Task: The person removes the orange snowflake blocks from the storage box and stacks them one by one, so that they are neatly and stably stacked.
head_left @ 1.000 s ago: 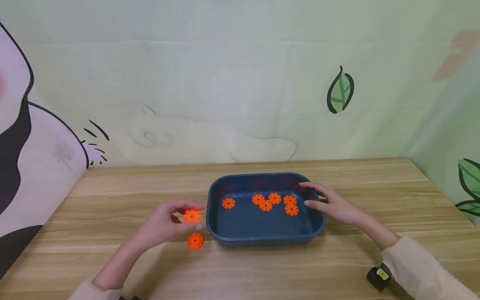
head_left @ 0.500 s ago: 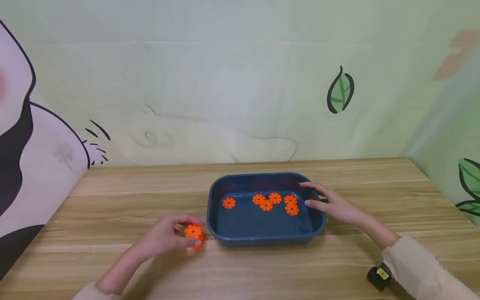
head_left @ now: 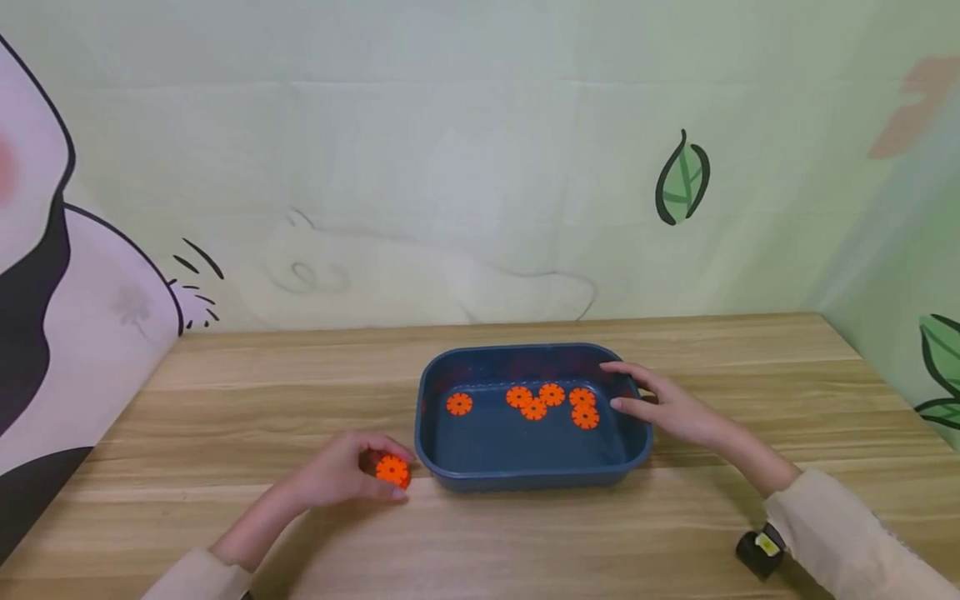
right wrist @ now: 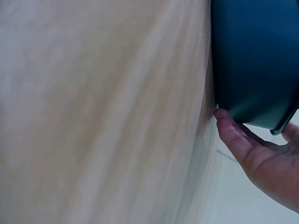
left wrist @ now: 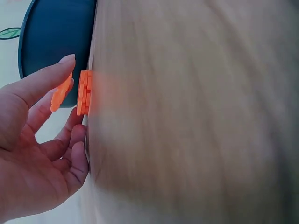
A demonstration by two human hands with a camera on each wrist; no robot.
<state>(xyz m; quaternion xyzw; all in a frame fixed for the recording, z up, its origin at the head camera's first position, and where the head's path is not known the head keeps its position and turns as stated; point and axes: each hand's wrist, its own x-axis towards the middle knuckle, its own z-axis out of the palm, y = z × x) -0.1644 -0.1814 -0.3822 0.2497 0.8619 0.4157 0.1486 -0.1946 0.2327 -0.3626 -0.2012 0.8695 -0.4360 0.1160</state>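
My left hand (head_left: 343, 473) pinches an orange notched disc (left wrist: 61, 93) by its edge between thumb and fingers, left of a navy plastic basin (head_left: 525, 477). In the left wrist view this disc tilts just above a short stack of orange discs (left wrist: 84, 92) lying on the table. From the head view the held disc hides most of the stack. My right hand (head_left: 678, 410) holds the basin's right end, thumb over the rim, with other fingers against the outer wall (right wrist: 254, 88) in the right wrist view.
Inside the basin lie several loose orange discs (head_left: 534, 408), one of them apart (head_left: 459, 404) at the left. The wooden tabletop (head_left: 480, 542) meets a printed wall cloth (head_left: 450, 167) at the back. A black device (head_left: 760, 554) is strapped near my right cuff.
My left hand has lowered the orange disc toward me, from beside the basin down over the disc on the table. My right hand and the basin have stayed put.
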